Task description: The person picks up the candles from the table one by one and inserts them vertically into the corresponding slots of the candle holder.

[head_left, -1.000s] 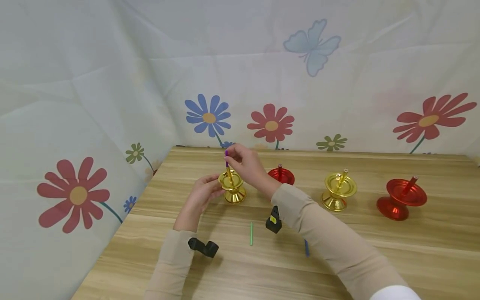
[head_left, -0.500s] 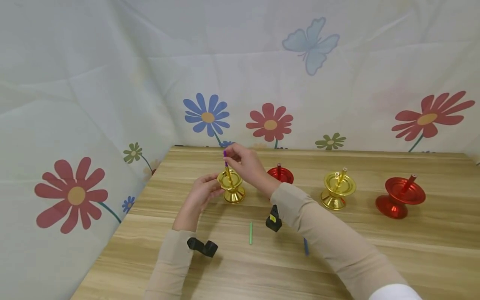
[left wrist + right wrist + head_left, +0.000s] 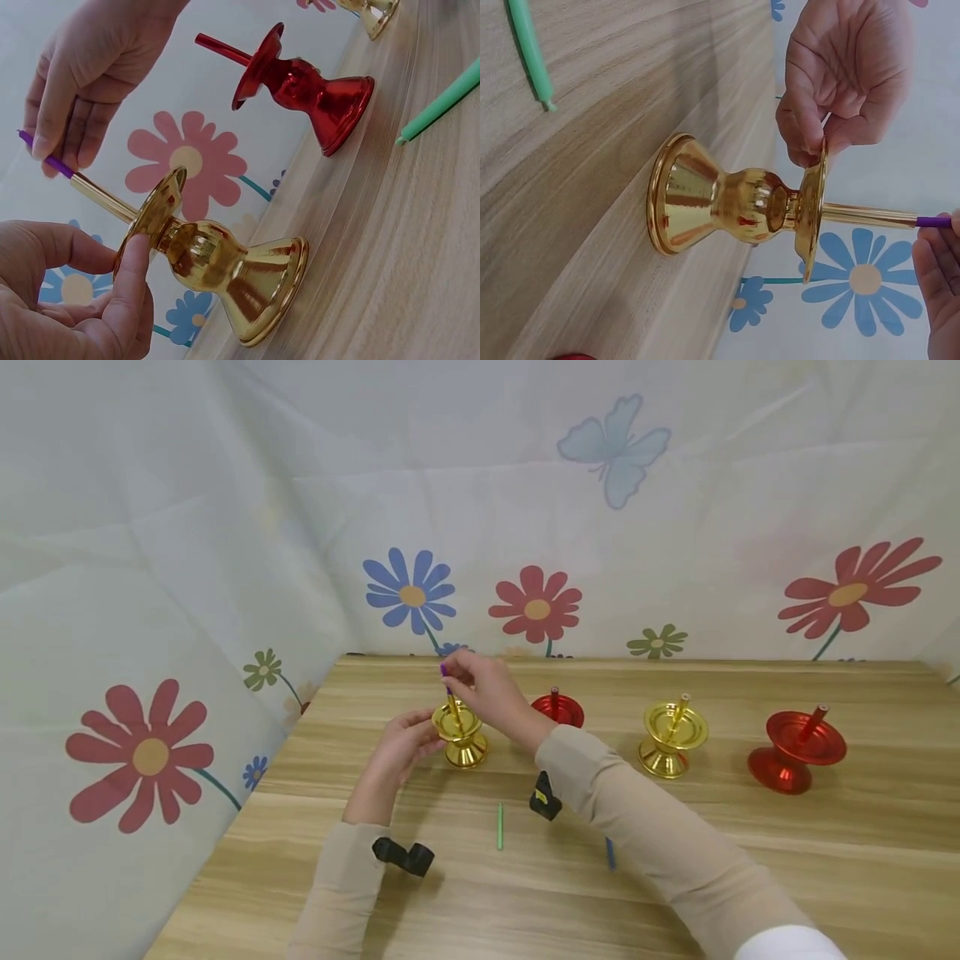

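Observation:
My left hand point(image 3: 397, 752) pinches the dish rim of a gold candle holder point(image 3: 467, 750) that stands upright at the table's left. Above it, my right hand point(image 3: 487, 687) pinches a slim purple candle point(image 3: 60, 166) between thumb and fingers. The candle's lower end meets the top of the holder's gold tube point(image 3: 870, 216); how deep it sits is hidden. In front of the holder, a green candle point(image 3: 500, 827) lies on the table. Partly under my right forearm is a blue candle point(image 3: 611, 853).
To the right stand a red candle holder point(image 3: 558, 710), partly behind my right arm, another gold holder point(image 3: 664, 760) and another red holder point(image 3: 782, 770). Their tubes point up. A flowered cloth point(image 3: 465, 510) hangs behind the wooden table point(image 3: 480, 910).
The head view has shifted slightly. My right hand has come down a little against the gold holder, with the purple candle still pinched; my left hand keeps its hold on the rim.

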{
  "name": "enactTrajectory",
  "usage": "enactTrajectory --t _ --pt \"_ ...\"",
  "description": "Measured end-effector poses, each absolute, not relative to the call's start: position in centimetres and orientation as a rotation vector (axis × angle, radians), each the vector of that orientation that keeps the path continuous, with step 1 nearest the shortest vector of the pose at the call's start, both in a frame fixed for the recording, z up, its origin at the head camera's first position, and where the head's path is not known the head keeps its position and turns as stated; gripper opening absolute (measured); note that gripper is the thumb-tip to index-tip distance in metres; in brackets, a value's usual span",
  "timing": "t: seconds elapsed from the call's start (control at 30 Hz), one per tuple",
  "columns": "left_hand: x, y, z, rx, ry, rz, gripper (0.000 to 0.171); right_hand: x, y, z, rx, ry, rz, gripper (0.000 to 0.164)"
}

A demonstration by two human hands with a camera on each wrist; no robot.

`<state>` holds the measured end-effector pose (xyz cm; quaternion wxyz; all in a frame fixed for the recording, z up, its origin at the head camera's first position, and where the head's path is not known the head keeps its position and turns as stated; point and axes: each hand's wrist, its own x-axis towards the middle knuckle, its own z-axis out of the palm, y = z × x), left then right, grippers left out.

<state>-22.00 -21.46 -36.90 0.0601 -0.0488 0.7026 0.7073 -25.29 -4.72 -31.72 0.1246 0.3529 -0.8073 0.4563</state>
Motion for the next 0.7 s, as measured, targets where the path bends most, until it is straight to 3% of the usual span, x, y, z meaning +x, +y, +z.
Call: enactTrajectory --t 0.7 --pt "-21.78 -21.45 -36.72 -0.157 2.117 2.148 0.041 -25.01 -4.63 -31.17 1.002 -2.390 1.303 0.015"
